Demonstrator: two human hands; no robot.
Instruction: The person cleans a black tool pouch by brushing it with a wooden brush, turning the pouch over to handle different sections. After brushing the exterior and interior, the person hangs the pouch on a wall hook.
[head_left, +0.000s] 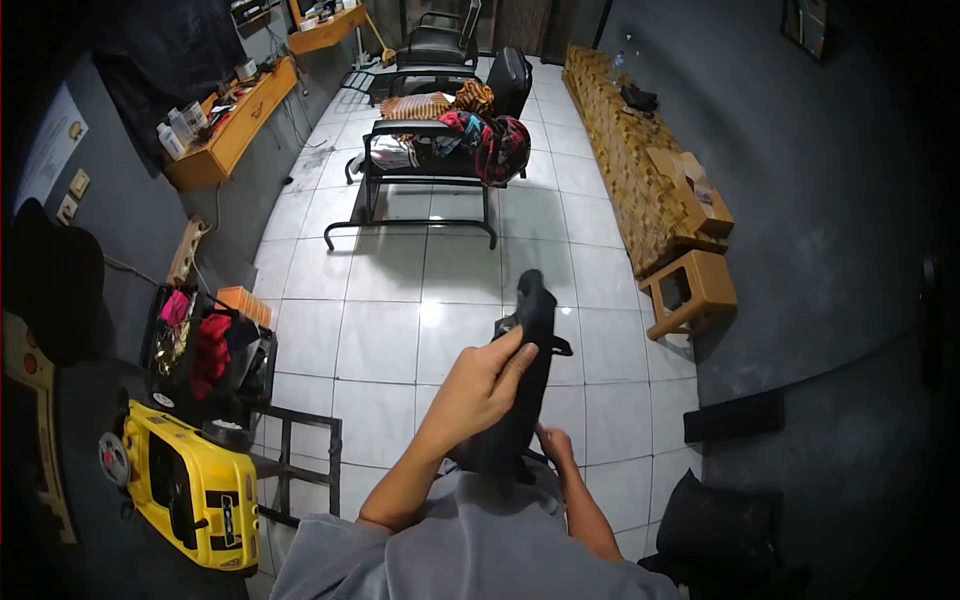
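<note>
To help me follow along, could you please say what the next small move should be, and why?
I would probably steady the black item with the left hand, since that hand grips it midway while the right hand sits by its lower end.

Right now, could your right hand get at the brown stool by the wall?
Probably not without stepping closer: the brown stool stands well ahead, across tiled floor, and the right hand is low beside the black item.

Left hand (478, 388) left of right hand (556, 446), lower centre, cloths (500, 145) on chair (425, 179), upper centre, stool (708, 284) before bench (622, 150), right
</note>
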